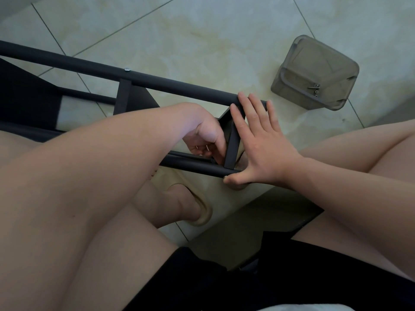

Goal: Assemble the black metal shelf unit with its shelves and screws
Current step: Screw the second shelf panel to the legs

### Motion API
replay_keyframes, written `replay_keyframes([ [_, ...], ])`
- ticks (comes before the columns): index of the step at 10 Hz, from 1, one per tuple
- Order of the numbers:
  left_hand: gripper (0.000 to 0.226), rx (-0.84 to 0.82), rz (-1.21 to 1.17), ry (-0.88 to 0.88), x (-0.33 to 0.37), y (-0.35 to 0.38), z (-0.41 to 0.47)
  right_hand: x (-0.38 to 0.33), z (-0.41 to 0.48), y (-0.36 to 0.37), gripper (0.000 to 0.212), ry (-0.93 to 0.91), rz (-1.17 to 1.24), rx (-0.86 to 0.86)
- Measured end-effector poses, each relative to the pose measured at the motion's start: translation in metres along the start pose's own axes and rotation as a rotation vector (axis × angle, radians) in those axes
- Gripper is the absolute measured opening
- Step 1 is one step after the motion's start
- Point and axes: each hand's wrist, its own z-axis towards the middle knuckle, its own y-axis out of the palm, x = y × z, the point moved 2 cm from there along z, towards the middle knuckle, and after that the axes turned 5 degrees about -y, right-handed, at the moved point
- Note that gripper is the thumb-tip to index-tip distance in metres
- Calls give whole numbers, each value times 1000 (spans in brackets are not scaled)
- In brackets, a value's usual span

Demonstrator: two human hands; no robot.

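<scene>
Your right hand [265,149] lies flat, fingers straight and apart, against the end of the black shelf unit [170,83], which rests on its side on the tiled floor [202,30]. Your left hand [204,135] curls inside the frame at the lower tube [195,168]; what it pinches cannot be told. Screws [315,89] sit in a clear tub [298,55] nearby.

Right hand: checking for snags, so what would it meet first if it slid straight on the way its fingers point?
The right hand has its fingertips at the upper black tube, so that tube comes first; they probably touch it now. Beyond it only floor tiles show.
</scene>
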Motion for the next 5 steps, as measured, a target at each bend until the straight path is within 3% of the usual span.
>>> replay_keyframes([
  [2, 3, -33, -23, 23, 1, 6, 3, 0, 0, -1, 144, 0, 6, -1],
  [4, 15, -42, -43, 61, 3, 4, -1, -1, 0, -1, 146, 0, 8, -10],
  [5, 9, -24, -61, 42, 1, 3, -1, 0, 0, -1, 146, 1, 5, -11],
])
